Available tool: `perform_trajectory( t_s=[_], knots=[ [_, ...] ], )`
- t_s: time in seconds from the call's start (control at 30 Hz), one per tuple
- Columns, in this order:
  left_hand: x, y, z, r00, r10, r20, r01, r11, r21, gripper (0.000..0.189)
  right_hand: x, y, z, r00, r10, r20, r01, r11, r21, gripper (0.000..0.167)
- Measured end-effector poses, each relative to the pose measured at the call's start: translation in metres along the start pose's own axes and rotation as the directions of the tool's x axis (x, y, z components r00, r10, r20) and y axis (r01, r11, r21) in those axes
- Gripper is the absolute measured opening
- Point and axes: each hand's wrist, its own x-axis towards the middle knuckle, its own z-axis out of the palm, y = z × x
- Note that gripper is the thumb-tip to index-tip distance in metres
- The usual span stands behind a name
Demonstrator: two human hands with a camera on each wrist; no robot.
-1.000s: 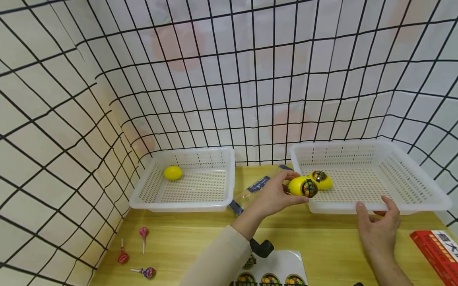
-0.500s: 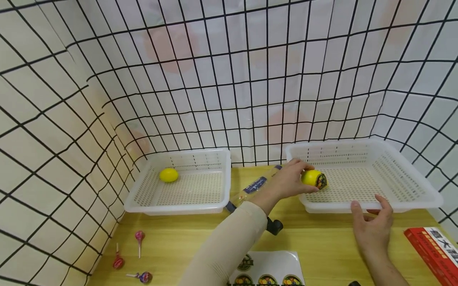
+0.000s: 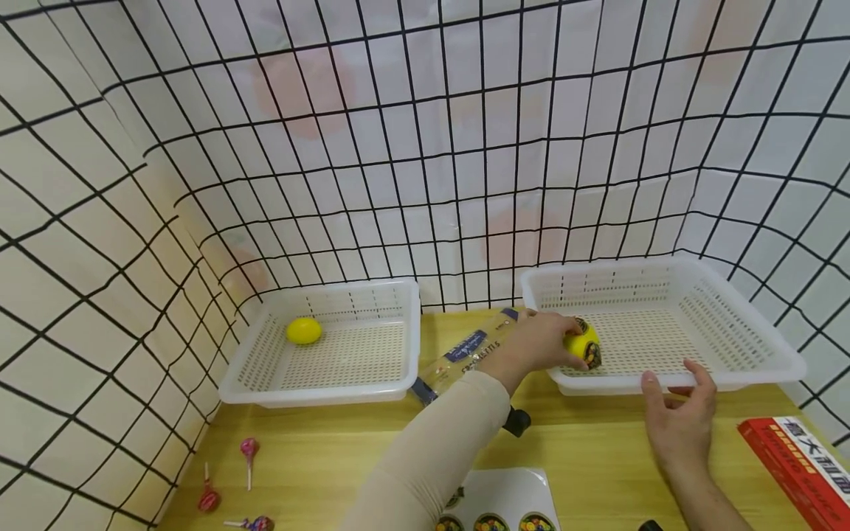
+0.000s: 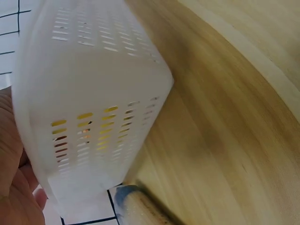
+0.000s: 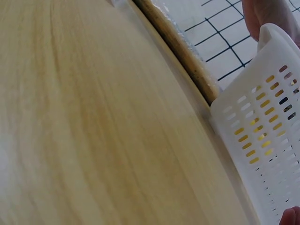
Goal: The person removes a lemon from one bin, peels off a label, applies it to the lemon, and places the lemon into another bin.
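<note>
My left hand (image 3: 541, 339) reaches over the left end of the right white basket (image 3: 671, 382) and grips a yellow lemon (image 3: 579, 346) with dark round fruit stickers showing on its right side. A second stickered lemon is mostly hidden there. Through the basket's slots, the left wrist view shows yellow, with part of the left hand (image 4: 14, 173) at the rim. My right hand (image 3: 684, 424) is at the basket's front rim, thumb and forefinger spread. In the right wrist view a fingertip (image 5: 290, 216) shows beside the basket wall (image 5: 253, 108).
A left white basket (image 3: 319, 394) holds a plain lemon (image 3: 304, 331). Between the baskets lies a spaghetti bag (image 3: 465, 350). Several lollipops (image 3: 249, 448), a sticker sheet (image 3: 511, 490), a black curved object (image 3: 516, 422) and a red box (image 3: 790, 464) lie on the table. Wire mesh stands behind.
My left hand has carried the lemon right and into the right basket, next to the other lemon there. The right hand stays at the front rim. The view has shifted slightly.
</note>
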Motion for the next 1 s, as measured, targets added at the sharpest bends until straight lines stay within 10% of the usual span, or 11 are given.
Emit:
perform_trajectory(
  t_s=[0.27,0.4,0.63,0.83,1.0],
  knots=[
    [-0.008,-0.006,0.001,1.0,0.023,-0.018,-0.023,1.0,0.008,0.051,-0.001,0.0,0.004,0.999,-0.029,0.013,0.029,1.0,-0.006,0.069],
    [-0.025,-0.009,0.009,0.99,0.072,-0.123,-0.07,0.997,0.025,0.038,-0.002,-0.001,0.003,1.0,0.002,0.018,-0.001,1.0,-0.022,0.069],
    [-0.074,-0.011,0.027,0.896,0.155,-0.415,-0.175,0.985,-0.01,0.025,0.0,-0.002,-0.001,0.999,0.05,0.007,-0.049,0.998,-0.037,0.071],
    [-0.121,-0.02,0.035,0.895,0.086,-0.437,-0.162,0.977,-0.138,0.022,-0.004,0.0,0.001,0.997,0.078,-0.025,-0.078,0.997,0.002,0.069],
    [-0.165,-0.048,0.048,0.865,0.028,-0.502,-0.174,0.953,-0.247,0.02,-0.025,-0.016,0.011,0.992,-0.083,-0.095,0.094,0.989,0.116,0.052]
  ],
)
